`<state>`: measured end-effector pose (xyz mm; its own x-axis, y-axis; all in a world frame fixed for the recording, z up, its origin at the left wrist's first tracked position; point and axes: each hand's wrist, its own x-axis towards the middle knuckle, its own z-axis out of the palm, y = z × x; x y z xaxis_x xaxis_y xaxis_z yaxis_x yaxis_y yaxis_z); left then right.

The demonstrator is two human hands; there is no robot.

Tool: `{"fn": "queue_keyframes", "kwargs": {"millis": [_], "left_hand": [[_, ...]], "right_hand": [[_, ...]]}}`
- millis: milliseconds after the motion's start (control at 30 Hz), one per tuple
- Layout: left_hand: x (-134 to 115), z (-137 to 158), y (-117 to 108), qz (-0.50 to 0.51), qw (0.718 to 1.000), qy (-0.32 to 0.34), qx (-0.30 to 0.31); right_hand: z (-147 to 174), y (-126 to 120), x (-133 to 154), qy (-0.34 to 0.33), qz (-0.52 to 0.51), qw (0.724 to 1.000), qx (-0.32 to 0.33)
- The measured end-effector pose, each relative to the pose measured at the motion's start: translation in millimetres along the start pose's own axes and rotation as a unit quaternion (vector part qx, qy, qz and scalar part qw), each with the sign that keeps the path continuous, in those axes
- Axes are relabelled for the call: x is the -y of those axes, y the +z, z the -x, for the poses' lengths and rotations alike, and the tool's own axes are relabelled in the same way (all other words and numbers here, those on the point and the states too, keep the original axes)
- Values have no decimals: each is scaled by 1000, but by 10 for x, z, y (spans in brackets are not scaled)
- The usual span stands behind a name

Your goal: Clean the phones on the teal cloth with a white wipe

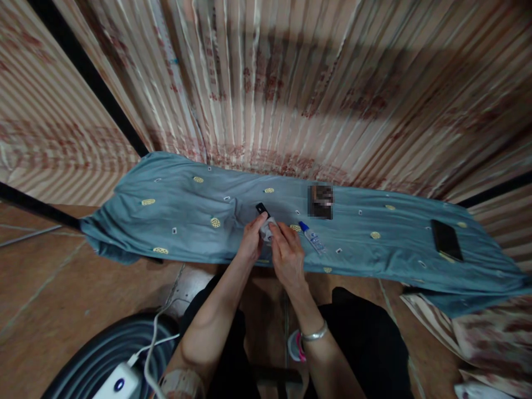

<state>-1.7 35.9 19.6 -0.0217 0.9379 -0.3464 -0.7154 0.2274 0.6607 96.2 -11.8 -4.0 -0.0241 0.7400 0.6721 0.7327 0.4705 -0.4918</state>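
My left hand (250, 239) is closed on a small, narrow black object (261, 208), whose far end sticks out past the thumb. What kind of object it is, I cannot make out. Against it, my right hand (288, 252) pinches a crumpled whitish-grey piece (267, 230), perhaps cloth or tissue, which lies between the two hands. Just right of my right hand, a clear tube with a blue cap (311, 235) rests on the teal cloth (241, 194). Farther back sits a dark, pixelated item (320, 201).
A black phone-like slab (446, 240) lies toward the cloth's right end. Striped curtains (266, 83) hang behind, with dark frame bars (95, 77) at the sides. At lower left, a white device (118, 383) with a cable sits on a coiled black hose (95, 343).
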Motion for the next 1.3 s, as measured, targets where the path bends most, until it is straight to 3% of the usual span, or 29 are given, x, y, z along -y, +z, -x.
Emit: {"fn": "queue_keyframes", "kwargs": {"millis": [300, 667, 900, 1100, 1300], "left_hand": [[-36, 14, 20, 38, 999, -27, -23], [-76, 99, 123, 76, 988, -137, 8], [-43, 66, 83, 67, 992, -110, 5], [-29, 3, 32, 62, 992, -107, -14], [1, 21, 38, 60, 994, -91, -7]], "right_hand": [[35, -42, 94, -8, -44, 999, -3], [-45, -194, 113, -23, -46, 998, 37], [-9, -240, 16, -25, -40, 999, 27], [82, -232, -148, 58, -79, 995, 23], [172, -156, -155, 195, -162, 967, 8]]}}
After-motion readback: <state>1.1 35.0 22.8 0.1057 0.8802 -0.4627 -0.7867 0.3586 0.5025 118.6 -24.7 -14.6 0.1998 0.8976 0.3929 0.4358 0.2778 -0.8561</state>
